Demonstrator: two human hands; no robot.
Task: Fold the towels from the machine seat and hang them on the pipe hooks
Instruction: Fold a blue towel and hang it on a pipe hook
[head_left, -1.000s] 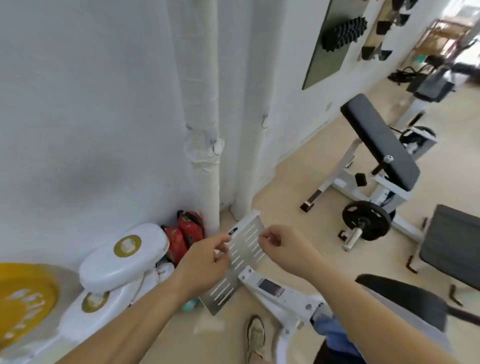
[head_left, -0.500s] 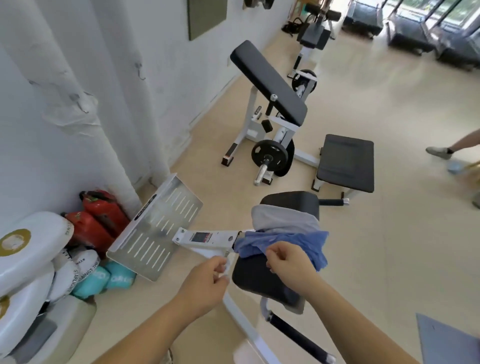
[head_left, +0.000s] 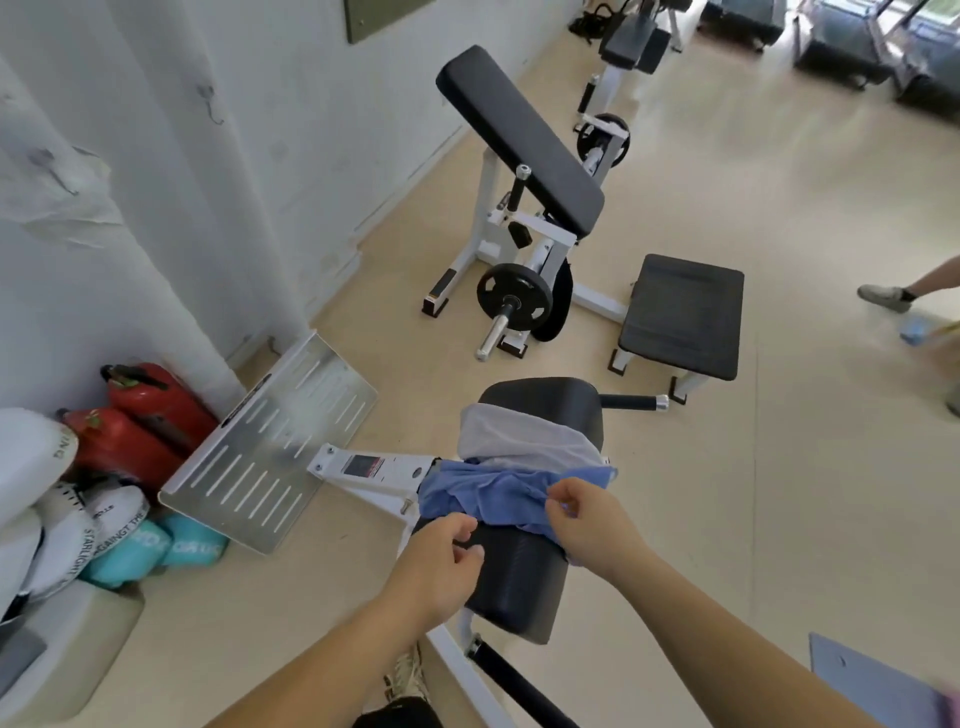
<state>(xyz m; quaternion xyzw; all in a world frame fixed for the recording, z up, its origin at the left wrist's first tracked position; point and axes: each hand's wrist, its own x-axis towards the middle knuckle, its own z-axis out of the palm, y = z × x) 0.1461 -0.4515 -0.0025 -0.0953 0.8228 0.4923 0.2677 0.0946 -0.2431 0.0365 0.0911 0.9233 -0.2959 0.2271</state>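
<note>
A crumpled blue towel (head_left: 488, 496) lies across the black machine seat (head_left: 519, 582), with a grey towel (head_left: 524, 441) just beyond it on the same seat. My right hand (head_left: 589, 527) pinches the near right edge of the blue towel. My left hand (head_left: 441, 564) hovers with curled fingers at the towel's near left edge; whether it holds cloth I cannot tell. White wrapped pipes (head_left: 88, 218) stand against the wall at left, and a small hook (head_left: 214, 111) shows on one of them.
A slotted metal footplate (head_left: 270, 447) of the machine lies left of the seat. Red fire extinguishers (head_left: 150, 410) and teal pads (head_left: 171, 545) crowd the wall corner. A black bench with a weight plate (head_left: 511, 293) and a low black pad (head_left: 683, 317) stand beyond. Another person's foot (head_left: 885, 296) is at far right.
My view swung from the wall pipes down to the machine seat. Both hands dropped to the blue towel, and my right hand has taken hold of its edge.
</note>
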